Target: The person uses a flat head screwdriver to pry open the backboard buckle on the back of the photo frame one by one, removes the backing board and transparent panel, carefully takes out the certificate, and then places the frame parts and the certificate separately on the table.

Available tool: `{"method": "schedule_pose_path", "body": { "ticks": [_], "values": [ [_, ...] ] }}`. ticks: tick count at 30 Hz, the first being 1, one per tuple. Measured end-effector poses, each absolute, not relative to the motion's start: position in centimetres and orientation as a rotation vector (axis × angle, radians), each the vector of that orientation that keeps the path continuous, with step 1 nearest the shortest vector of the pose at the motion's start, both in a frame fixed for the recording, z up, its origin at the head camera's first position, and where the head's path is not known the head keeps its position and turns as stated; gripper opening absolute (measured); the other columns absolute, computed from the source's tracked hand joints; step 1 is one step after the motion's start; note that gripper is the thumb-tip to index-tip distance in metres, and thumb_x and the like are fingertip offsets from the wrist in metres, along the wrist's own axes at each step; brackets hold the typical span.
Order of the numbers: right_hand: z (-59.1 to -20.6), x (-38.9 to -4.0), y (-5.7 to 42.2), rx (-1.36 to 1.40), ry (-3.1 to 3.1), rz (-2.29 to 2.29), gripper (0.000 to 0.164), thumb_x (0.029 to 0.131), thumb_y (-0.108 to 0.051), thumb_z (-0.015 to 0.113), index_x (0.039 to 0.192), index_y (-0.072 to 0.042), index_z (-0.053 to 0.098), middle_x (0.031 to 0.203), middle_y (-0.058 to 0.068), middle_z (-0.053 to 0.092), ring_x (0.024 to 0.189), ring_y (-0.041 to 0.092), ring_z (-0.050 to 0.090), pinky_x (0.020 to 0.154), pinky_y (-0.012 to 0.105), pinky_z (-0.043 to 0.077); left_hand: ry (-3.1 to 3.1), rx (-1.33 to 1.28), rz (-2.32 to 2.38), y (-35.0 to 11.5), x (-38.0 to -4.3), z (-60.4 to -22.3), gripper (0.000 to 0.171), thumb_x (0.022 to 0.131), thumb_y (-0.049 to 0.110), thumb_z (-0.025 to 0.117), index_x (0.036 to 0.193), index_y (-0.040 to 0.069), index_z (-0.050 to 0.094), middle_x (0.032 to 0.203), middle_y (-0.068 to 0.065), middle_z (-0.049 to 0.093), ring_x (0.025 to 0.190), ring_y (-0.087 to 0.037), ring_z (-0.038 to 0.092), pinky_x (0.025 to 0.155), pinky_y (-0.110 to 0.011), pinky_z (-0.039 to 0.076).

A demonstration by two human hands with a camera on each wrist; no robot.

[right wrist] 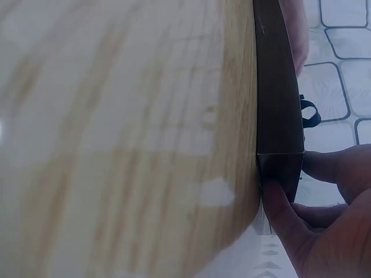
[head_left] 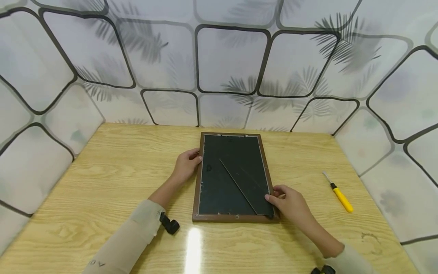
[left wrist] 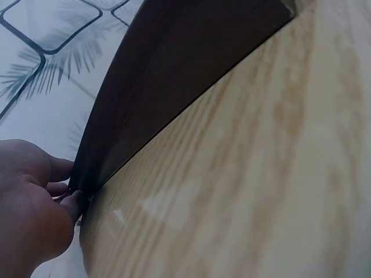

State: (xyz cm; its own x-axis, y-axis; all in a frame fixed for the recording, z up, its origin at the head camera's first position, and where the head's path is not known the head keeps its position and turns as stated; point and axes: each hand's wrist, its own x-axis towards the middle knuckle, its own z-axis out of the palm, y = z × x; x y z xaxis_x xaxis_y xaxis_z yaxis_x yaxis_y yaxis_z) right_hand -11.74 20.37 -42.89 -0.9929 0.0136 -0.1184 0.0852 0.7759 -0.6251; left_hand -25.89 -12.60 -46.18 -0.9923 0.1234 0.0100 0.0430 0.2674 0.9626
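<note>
A picture frame [head_left: 195,190] with a brown border lies on the table, its black back board [head_left: 219,182] facing up. A flat black stand leg [head_left: 244,182] lies slantwise across that board. My left hand [head_left: 187,165] holds the frame's left edge; in the left wrist view its thumb and fingers pinch the dark side of the frame [left wrist: 156,75]. My right hand [head_left: 291,201] grips the right edge near the lower right corner, thumb on top. In the right wrist view, the thumb and fingers stand around the corner of the frame [right wrist: 279,87].
A screwdriver [head_left: 342,198] with a yellow handle lies on the wooden table [head_left: 137,152] to the right, its tip pointing away. A patterned cloth [head_left: 226,61] of grey outlines and leaves rises behind the table and along both sides.
</note>
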Motion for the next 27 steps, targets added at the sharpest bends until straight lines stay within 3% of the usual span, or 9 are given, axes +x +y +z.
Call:
{"method": "schedule_pose_path", "body": {
  "ticks": [8,14,23,27],
  "values": [
    [-42.8,-11.9,20.3,0.081,2.849,-0.955,0.050,0.094,-0.034,0.072,0.129,0.000,0.064,0.110,0.009,0.070,0.097,0.023,0.067,0.074,0.036,0.055,2.513,0.196,1.728,-13.2,-24.8,-45.7,0.045,0.101,0.008,0.058,0.144,-0.003,0.052,0.139,-0.024,0.059,0.129,-0.036,0.057,0.105,-0.047,0.049],
    [-42.0,-12.1,20.6,0.070,2.828,-0.935,0.059,0.095,-0.039,0.069,0.137,0.000,0.058,0.113,0.010,0.069,0.100,0.026,0.068,0.075,0.037,0.056,2.547,0.263,1.584,-13.9,-22.6,-45.0,0.049,0.099,0.010,0.062,0.145,-0.004,0.051,0.142,-0.024,0.057,0.129,-0.038,0.057,0.105,-0.049,0.049],
    [-40.4,-12.0,21.5,0.040,2.817,-1.010,0.067,0.101,-0.054,0.054,0.144,-0.004,0.053,0.124,0.015,0.066,0.090,0.019,0.070,0.067,0.031,0.054,2.509,0.259,1.557,-14.2,-20.7,-44.9,0.049,0.101,0.010,0.060,0.147,-0.003,0.048,0.142,-0.023,0.056,0.129,-0.038,0.056,0.104,-0.048,0.049],
    [-39.5,-11.9,22.9,0.036,2.949,-0.926,0.065,0.103,-0.053,0.049,0.143,-0.002,0.053,0.127,0.019,0.065,0.094,0.026,0.069,0.066,0.033,0.053,2.506,0.253,1.575,-14.3,-20.6,-45.1,0.049,0.101,0.010,0.060,0.146,-0.003,0.049,0.141,-0.023,0.057,0.128,-0.038,0.056,0.104,-0.048,0.049]
  ]
}}
